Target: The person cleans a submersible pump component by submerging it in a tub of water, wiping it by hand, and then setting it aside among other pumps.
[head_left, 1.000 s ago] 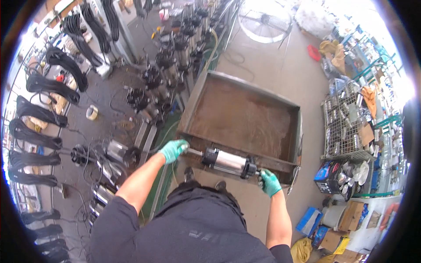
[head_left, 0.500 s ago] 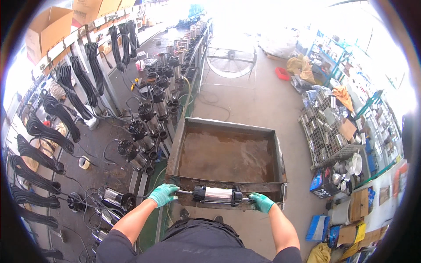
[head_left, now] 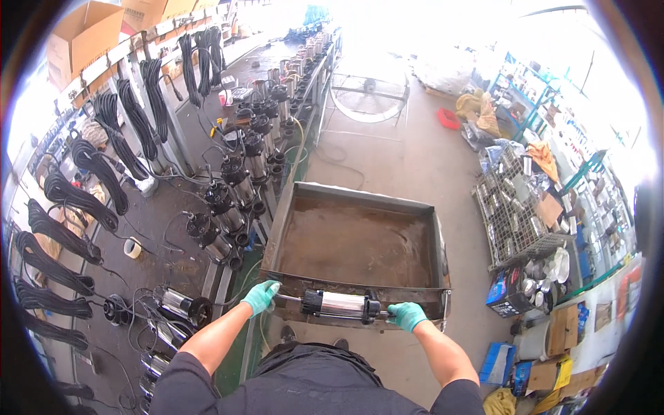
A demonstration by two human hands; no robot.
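A motor body of a pump [head_left: 343,306], a shiny silver cylinder with black end pieces, lies level across the near edge of a metal water tank [head_left: 360,283]. Gloved in green, my left hand [head_left: 261,297] is closed round the rod that sticks out of its left end. On the other side, my right hand [head_left: 407,316], in the same kind of glove, grips the short shaft at the right end. Brown, murky water [head_left: 353,238] fills the tank beyond the motor. Whether the motor's weight rests on the rim cannot be told.
Left of me runs a workbench [head_left: 166,256] with a row of upright silver-and-black pumps [head_left: 238,183] and a roll of tape [head_left: 133,247]. Coiled black cables [head_left: 76,194] hang along it. To the right stand a wire cage of parts [head_left: 519,214] and blue bins [head_left: 497,363]. A large fan [head_left: 369,97] stands ahead.
The motor and both hands have shifted very slightly to the left, still in the same grip. My left hand has risen a little, and the whole view has turned slightly.
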